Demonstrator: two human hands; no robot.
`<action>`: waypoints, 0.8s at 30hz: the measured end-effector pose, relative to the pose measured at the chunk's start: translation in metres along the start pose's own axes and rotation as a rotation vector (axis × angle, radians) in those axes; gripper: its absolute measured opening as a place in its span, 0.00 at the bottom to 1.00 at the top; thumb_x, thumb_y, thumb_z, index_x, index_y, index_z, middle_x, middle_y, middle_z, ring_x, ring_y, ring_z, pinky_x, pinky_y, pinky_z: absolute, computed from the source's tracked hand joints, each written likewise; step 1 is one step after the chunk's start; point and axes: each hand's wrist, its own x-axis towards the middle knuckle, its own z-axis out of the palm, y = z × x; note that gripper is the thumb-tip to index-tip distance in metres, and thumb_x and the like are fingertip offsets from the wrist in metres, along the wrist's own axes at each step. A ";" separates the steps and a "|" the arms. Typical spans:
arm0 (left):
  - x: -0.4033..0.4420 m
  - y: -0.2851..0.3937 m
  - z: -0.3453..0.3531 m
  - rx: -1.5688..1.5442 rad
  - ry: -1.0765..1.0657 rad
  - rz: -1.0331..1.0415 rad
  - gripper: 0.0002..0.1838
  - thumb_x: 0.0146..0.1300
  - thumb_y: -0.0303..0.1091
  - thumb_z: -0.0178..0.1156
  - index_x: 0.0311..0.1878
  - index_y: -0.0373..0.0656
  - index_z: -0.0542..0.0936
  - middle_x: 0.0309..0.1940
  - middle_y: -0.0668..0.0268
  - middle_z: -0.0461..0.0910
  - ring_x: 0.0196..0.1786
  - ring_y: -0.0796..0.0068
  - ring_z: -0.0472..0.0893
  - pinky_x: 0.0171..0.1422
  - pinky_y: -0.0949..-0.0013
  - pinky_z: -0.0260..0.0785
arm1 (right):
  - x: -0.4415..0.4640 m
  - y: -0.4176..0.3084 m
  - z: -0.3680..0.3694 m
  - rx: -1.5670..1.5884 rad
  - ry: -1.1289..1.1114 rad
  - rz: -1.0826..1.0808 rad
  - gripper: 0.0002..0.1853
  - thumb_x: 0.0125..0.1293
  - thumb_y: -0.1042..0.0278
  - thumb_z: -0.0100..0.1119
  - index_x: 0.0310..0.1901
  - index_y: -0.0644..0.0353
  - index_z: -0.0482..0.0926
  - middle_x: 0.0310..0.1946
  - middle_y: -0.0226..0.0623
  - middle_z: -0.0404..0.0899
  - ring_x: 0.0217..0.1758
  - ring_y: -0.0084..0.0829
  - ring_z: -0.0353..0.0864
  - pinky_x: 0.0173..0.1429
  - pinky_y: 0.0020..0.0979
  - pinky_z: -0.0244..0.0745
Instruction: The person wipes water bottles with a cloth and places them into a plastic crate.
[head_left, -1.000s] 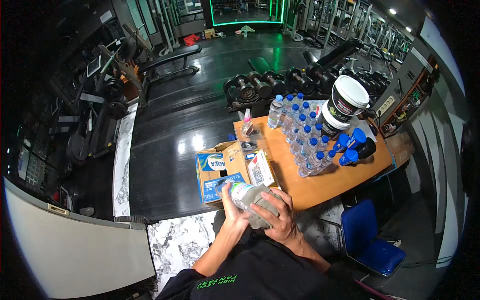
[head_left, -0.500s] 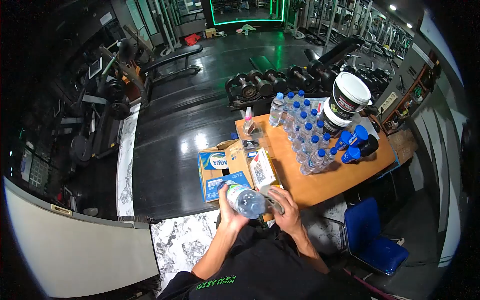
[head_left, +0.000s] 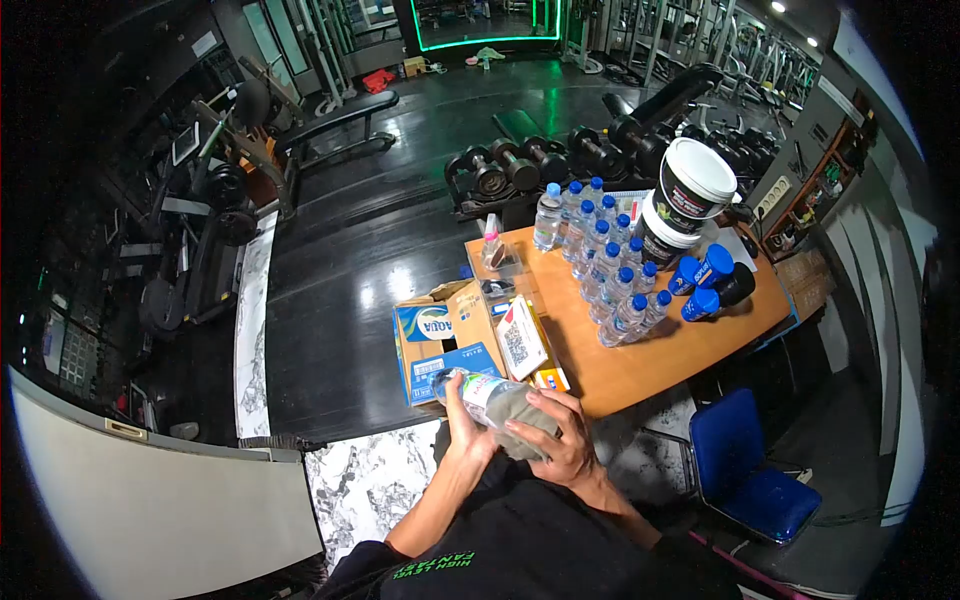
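My left hand (head_left: 468, 425) is wrapped round a clear plastic water bottle (head_left: 481, 393) with a label, tilted in front of my body. A grey cloth (head_left: 527, 424) covers the bottle's lower end. My right hand (head_left: 562, 440) presses that cloth onto the bottle, fingers curled over it. Just beyond the bottle stands an open blue and brown cardboard box (head_left: 445, 365). Beside the box is a white carton with a printed code (head_left: 520, 340), close to the table's left edge.
Several water bottles with blue caps (head_left: 610, 265) stand grouped on the wooden table (head_left: 600, 385). Two stacked white-lidded tubs (head_left: 697, 170) and several blue shaker cups (head_left: 712, 265) are to their right. A blue chair (head_left: 745, 470) stands at right. Dumbbells (head_left: 540, 160) lie on a rack beyond.
My right hand has brought the grey cloth over the bottle's bottom end, which was bare before. The bottle has turned slightly in my left hand.
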 end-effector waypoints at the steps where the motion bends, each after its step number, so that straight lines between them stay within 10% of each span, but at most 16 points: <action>1: -0.002 -0.001 0.002 -0.001 0.003 0.000 0.30 0.57 0.60 0.54 0.47 0.40 0.75 0.43 0.56 0.80 0.47 0.58 0.79 0.56 0.53 0.71 | -0.007 0.004 0.001 0.002 -0.002 0.002 0.30 0.41 0.74 0.67 0.52 0.44 0.79 0.58 0.38 0.68 0.60 0.44 0.68 0.61 0.41 0.69; 12: 0.001 0.001 0.012 -0.101 -0.039 -0.114 0.29 0.57 0.59 0.55 0.46 0.39 0.75 0.39 0.56 0.80 0.46 0.57 0.79 0.58 0.52 0.70 | -0.008 -0.001 -0.003 0.459 0.522 0.470 0.19 0.65 0.67 0.51 0.55 0.68 0.71 0.53 0.50 0.71 0.56 0.43 0.72 0.61 0.39 0.67; 15: 0.001 -0.004 0.012 0.001 -0.037 -0.140 0.29 0.58 0.59 0.54 0.47 0.40 0.75 0.41 0.57 0.80 0.47 0.57 0.79 0.58 0.51 0.69 | 0.023 -0.016 -0.014 0.091 0.092 0.132 0.21 0.54 0.68 0.62 0.52 0.56 0.78 0.53 0.44 0.72 0.57 0.44 0.70 0.61 0.40 0.67; 19: 0.008 -0.004 0.003 0.017 -0.018 -0.133 0.31 0.57 0.60 0.53 0.49 0.40 0.74 0.43 0.55 0.79 0.47 0.56 0.79 0.57 0.51 0.68 | 0.024 -0.013 0.000 -0.036 0.047 0.095 0.22 0.47 0.70 0.65 0.49 0.51 0.80 0.53 0.42 0.72 0.56 0.45 0.71 0.61 0.41 0.68; 24: 0.002 0.010 0.007 -0.063 0.014 -0.091 0.33 0.54 0.60 0.56 0.48 0.36 0.73 0.42 0.52 0.79 0.46 0.58 0.79 0.54 0.54 0.72 | 0.008 0.015 0.007 0.202 0.104 0.397 0.14 0.56 0.73 0.58 0.45 0.60 0.80 0.49 0.50 0.75 0.53 0.47 0.75 0.57 0.40 0.71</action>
